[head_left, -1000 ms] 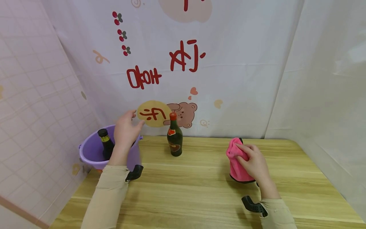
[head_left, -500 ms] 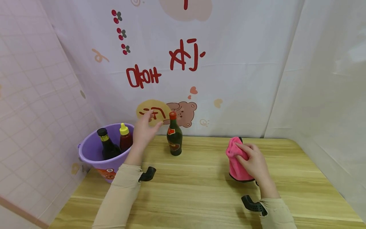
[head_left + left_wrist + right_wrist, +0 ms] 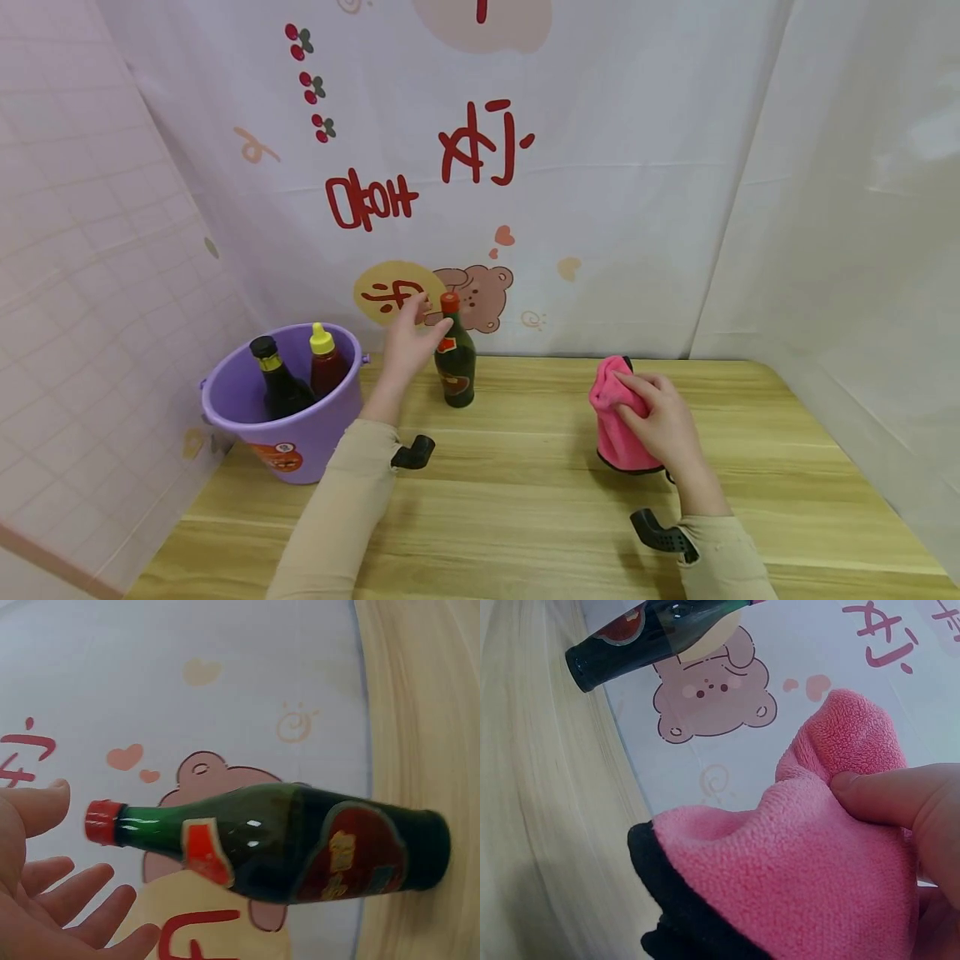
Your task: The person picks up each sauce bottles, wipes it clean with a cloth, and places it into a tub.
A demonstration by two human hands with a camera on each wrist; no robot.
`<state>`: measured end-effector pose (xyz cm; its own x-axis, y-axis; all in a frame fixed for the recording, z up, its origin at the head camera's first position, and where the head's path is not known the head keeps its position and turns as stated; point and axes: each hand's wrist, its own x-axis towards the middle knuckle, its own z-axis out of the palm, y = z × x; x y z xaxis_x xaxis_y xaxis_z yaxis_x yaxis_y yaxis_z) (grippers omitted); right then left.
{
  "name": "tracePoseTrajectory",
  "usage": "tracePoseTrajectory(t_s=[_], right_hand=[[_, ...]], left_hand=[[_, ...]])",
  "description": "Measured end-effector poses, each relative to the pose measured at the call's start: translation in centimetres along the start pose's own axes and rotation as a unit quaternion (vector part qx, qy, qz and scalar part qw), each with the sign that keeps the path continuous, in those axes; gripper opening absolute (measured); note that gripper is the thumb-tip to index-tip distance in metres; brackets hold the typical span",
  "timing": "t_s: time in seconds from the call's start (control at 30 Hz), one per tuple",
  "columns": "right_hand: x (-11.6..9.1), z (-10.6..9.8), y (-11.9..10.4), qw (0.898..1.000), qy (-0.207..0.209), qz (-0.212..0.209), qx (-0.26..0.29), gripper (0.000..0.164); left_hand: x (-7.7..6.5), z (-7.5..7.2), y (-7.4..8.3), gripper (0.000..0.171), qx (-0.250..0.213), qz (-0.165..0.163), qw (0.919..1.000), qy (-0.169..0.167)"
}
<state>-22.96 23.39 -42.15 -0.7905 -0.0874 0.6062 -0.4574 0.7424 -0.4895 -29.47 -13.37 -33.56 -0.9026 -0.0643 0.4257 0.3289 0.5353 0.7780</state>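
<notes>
A dark green glass bottle (image 3: pixel 456 371) with a red cap and red labels stands upright on the table. Just left of its neck is my left hand (image 3: pixel 408 342), thumb and fingers spread; the left wrist view shows a gap between the hand (image 3: pixel 45 877) and the bottle's red cap (image 3: pixel 105 822). My right hand (image 3: pixel 663 421) pinches a pink cloth (image 3: pixel 621 433) with black edging, which hangs down on the right side of the table. In the right wrist view, the thumb presses into the folded pink cloth (image 3: pixel 802 855).
A purple bucket (image 3: pixel 330 446) stands at the table's left. Inside it lean a dark bottle with a black cap (image 3: pixel 283 385) and a red sauce bottle with a yellow nozzle top (image 3: pixel 327 367). Behind the wooden table (image 3: pixel 517 517) hangs a printed white curtain (image 3: pixel 630 183).
My left hand has moved right, from over the purple bucket to beside the green bottle's neck. The sauce bottle in the bucket has come into sight. My right hand still holds the cloth.
</notes>
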Motion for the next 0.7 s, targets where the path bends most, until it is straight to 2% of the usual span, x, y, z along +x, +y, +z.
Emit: tracePoseTrajectory(t_s=[0.17,0.37,0.7], right_hand=[[-0.1,0.1,0.1,1.0,0.001,-0.001,0.002,0.044],[-0.1,0.0,0.1,1.0,0.002,-0.008,0.007,0.044],[-0.1,0.2,0.2,1.0,0.003,-0.009,0.005,0.044]], left_hand=[[0.4,1.4,-0.6,0.063,-0.024,-0.026,0.9994,0.001],[0.9,2.6,-1.0,0.062,-0.056,-0.034,0.9978,0.01],[1.5,3.8,-1.1,0.054,-0.05,-0.036,0.9976,0.033]])
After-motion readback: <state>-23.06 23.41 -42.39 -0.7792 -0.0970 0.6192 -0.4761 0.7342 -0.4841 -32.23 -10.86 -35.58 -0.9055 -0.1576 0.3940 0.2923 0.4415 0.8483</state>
